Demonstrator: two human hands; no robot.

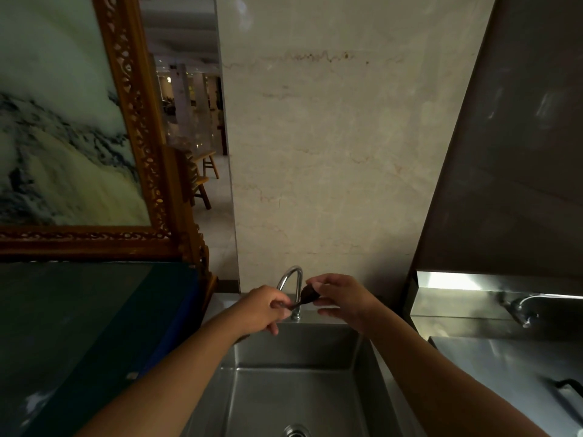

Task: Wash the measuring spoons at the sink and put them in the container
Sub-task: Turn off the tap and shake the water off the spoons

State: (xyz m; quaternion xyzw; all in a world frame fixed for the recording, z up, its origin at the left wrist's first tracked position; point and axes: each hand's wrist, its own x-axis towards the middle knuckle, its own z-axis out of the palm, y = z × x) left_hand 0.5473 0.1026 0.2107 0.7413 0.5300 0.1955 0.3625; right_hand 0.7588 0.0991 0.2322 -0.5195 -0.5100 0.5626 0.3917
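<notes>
A dark measuring spoon is held above the steel sink, right in front of the curved chrome tap. My left hand pinches its thin handle. My right hand has its fingertips on the spoon's bowl. No water is visible running from the tap. The sink basin looks empty, with the drain at the bottom edge. No container is in view.
A dark green counter lies left of the sink, under a carved wooden picture frame. To the right are a steel worktop, a second tap and a black-handled item at the edge.
</notes>
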